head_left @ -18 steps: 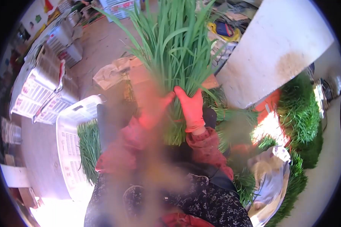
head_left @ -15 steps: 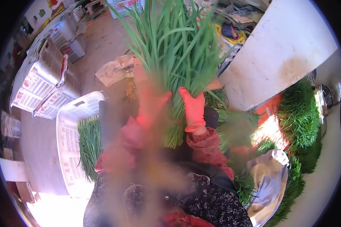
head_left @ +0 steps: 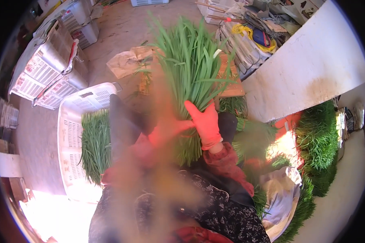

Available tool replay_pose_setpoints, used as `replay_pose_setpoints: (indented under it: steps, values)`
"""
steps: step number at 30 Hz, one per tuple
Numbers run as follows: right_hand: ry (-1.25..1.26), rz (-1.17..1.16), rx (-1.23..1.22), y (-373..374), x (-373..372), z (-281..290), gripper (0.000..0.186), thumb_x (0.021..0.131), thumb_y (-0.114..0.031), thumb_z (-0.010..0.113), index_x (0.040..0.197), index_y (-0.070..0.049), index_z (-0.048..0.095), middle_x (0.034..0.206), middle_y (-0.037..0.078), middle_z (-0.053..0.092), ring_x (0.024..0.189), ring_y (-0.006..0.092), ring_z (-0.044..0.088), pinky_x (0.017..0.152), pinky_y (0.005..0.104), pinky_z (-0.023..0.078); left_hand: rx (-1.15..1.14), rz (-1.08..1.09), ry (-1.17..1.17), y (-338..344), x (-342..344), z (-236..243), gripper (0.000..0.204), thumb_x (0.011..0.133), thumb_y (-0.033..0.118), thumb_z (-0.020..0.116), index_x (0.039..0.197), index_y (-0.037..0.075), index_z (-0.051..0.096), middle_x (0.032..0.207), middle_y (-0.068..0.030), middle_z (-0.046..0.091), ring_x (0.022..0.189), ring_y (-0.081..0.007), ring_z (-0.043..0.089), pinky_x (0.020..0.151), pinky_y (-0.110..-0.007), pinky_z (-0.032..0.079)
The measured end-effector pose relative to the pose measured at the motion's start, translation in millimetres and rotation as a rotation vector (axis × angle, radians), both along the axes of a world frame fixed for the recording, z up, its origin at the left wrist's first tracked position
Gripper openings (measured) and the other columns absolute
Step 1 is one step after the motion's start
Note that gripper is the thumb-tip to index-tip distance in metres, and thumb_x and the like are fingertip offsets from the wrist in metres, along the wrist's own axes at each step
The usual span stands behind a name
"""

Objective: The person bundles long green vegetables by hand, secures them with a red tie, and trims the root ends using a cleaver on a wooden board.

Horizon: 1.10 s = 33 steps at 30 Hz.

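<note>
Between two hands, one green bunch

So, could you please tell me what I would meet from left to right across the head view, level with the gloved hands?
White perforated crate, chive-like greens inside it, left orange-gloved hand, right orange-gloved hand, heap of similar greens near the wall.

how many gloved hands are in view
2: the left hand, partly blurred, at the left of the green bundle, and the right hand at its right. No others show, though something could be hidden behind the blur.
</note>
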State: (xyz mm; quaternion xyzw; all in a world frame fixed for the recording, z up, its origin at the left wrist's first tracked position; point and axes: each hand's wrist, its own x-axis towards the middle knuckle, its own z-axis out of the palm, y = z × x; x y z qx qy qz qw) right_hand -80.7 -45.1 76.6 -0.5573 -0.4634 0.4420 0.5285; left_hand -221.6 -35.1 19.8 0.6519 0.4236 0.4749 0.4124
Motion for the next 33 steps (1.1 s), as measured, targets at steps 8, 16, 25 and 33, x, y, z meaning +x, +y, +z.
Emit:
replay_pose_setpoints:
  steps: [8,16,25,33]
  values:
    - [-0.074,-0.112,0.143,23.1,63.3,25.2,0.03,0.09,-0.02,0.065,0.116,-0.004,0.065,0.082,0.0,0.066,0.073,0.0062,0.058,0.066,0.0214,0.048,-0.346,-0.037,-0.599,10.7,-19.8,-36.7,0.072,0.076,0.0,0.069,0.14,0.001,0.037,0.121,-0.0087,0.059,0.109,-0.0205,0.058,0.096,-0.035,0.046]
    - [-0.712,-0.058,0.229,54.6,41.1,89.8,0.028,0.083,-0.033,0.07,0.086,-0.005,0.067,0.074,0.007,0.064,0.066,0.0218,0.06,0.06,0.0329,0.046,-0.322,-0.012,-0.474,6.2,-8.5,-44.8,0.072,0.076,-0.005,0.067,0.14,0.001,0.037,0.123,-0.0085,0.057,0.11,-0.0203,0.056,0.097,-0.034,0.044]
    - [0.11,0.037,0.15,78.1,38.8,66.0,0.01,0.084,-0.015,0.068,0.084,-0.005,0.068,0.07,-0.001,0.059,0.06,0.0083,0.051,0.056,0.0221,0.04,-0.385,0.001,-0.394,1.5,-6.9,-38.7,0.075,0.076,-0.006,0.068,0.142,0.0,0.034,0.127,-0.0095,0.055,0.116,-0.0201,0.052,0.101,-0.033,0.041]
    - [-0.139,0.19,-0.088,75.5,45.4,88.5,0.017,0.085,-0.018,0.068,0.092,-0.004,0.067,0.069,0.001,0.06,0.059,0.0098,0.055,0.056,0.023,0.043,-0.285,-0.017,-0.331,2.7,-6.3,-46.9,0.075,0.076,-0.006,0.068,0.142,0.0,0.034,0.127,-0.01,0.055,0.116,-0.0203,0.053,0.101,-0.034,0.041]
